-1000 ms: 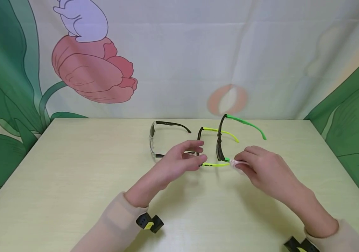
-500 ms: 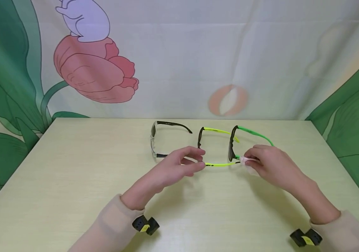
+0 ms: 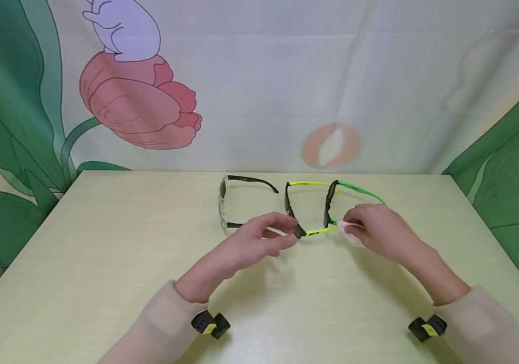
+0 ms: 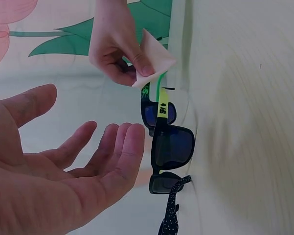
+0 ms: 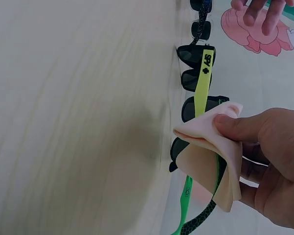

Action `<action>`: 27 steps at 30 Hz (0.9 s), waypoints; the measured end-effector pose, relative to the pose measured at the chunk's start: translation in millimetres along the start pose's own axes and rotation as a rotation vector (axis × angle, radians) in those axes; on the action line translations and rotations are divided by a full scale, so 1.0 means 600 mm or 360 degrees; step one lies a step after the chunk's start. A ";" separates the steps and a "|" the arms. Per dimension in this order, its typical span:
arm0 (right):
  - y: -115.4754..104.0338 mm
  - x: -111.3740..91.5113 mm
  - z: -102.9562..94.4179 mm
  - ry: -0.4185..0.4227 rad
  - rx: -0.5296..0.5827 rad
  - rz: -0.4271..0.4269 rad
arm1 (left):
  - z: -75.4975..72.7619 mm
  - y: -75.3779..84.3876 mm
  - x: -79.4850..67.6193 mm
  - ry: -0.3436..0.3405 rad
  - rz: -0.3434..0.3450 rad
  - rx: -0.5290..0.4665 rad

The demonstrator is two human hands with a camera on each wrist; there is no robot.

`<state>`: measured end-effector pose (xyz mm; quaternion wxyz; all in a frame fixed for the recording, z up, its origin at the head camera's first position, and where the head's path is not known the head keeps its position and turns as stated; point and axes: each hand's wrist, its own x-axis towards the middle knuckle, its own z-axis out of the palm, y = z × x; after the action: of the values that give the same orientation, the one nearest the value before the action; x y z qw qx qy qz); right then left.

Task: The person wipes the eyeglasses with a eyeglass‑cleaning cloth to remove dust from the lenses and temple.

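My right hand (image 3: 384, 230) pinches a pale pink cloth (image 5: 205, 129), folded round one temple of the green-armed sunglasses (image 3: 328, 205). Their dark frame stands upright, close behind the yellow-armed sunglasses (image 3: 288, 199). The fingers of my left hand (image 3: 259, 240) are spread loosely beside the near lens of the yellow-armed pair; in the left wrist view this hand (image 4: 83, 171) holds nothing. Whether its fingertips touch that pair I cannot tell. The pink cloth hides part of the green-armed temple.
A third pair of sunglasses, clear-fronted with black temples (image 3: 222, 202), stands left of the other two, partly behind my left hand. All are towards the back of the pale table (image 3: 104, 253). A printed curtain (image 3: 250, 101) hangs behind the table's far edge.
The green-armed sunglasses moved right and lower, then slightly back left, with my right hand and cloth. Just now the yellow-armed pair turned a little. My left hand has barely moved.
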<state>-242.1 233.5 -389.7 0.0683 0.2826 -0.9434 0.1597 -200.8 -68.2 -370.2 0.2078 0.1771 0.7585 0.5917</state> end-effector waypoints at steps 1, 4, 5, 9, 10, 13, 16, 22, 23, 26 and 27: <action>0.001 0.002 0.001 0.0002 0.0001 -0.0003 | 0.000 0.000 0.000 0.0002 -0.0001 0.0004; 0.003 0.009 0.002 0.0012 -0.0014 0.0008 | 0.000 0.000 0.001 0.0003 -0.0002 0.0012; 0.003 0.011 0.002 0.0014 -0.0019 0.0025 | 0.000 -0.001 0.001 0.0002 -0.0003 0.0014; 0.007 0.013 -0.004 0.0025 -0.0033 0.0125 | -0.001 -0.002 0.001 -0.0003 0.0001 0.0016; 0.009 0.013 -0.005 0.0027 -0.0031 0.0143 | -0.001 -0.003 0.001 -0.0003 0.0003 0.0020; 0.017 0.009 -0.010 0.0031 -0.0013 0.0189 | -0.002 -0.005 0.001 -0.0006 0.0006 0.0035; 0.027 0.004 -0.013 0.0024 0.0004 0.0219 | -0.003 -0.007 -0.001 -0.0016 0.0010 0.0044; 0.048 -0.001 -0.012 0.0023 -0.0004 0.0265 | -0.006 -0.013 -0.002 -0.0034 0.0008 0.0056; 0.051 -0.002 -0.011 0.0023 -0.0006 0.0268 | -0.006 -0.014 -0.002 -0.0035 0.0007 0.0059; 0.057 -0.002 -0.009 0.0020 -0.0007 0.0275 | -0.007 -0.014 -0.003 -0.0039 0.0007 0.0066; 0.059 -0.002 -0.008 0.0021 -0.0005 0.0278 | -0.007 -0.014 -0.003 -0.0042 0.0010 0.0069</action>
<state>-260.6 263.9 -394.8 0.0606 0.1981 -0.9642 0.1654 -201.7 -74.3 -377.2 0.2122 0.1916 0.7678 0.5734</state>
